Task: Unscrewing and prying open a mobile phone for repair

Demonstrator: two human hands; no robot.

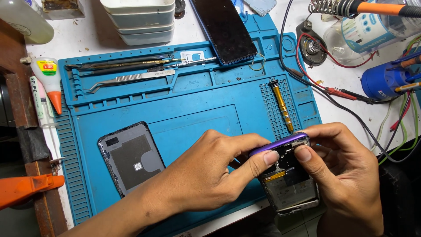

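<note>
An opened purple-framed phone (287,184) with its back removed is held upright over the near edge of the blue repair mat (193,101). My left hand (206,173) grips its left side, thumb pressing on the upper inner part. My right hand (346,175) holds the right side, thumb also on the upper inside. The phone's removed back cover (130,157) lies inside-up on the mat to the left.
A gold screwdriver (281,105) lies on the mat's right. Tweezers (131,79) and thin tools (118,64) sit in the top tray beside a black phone (223,28). Glue bottle (49,79), white trays (140,19), soldering iron holder (337,6) and wires (351,94) surround the mat.
</note>
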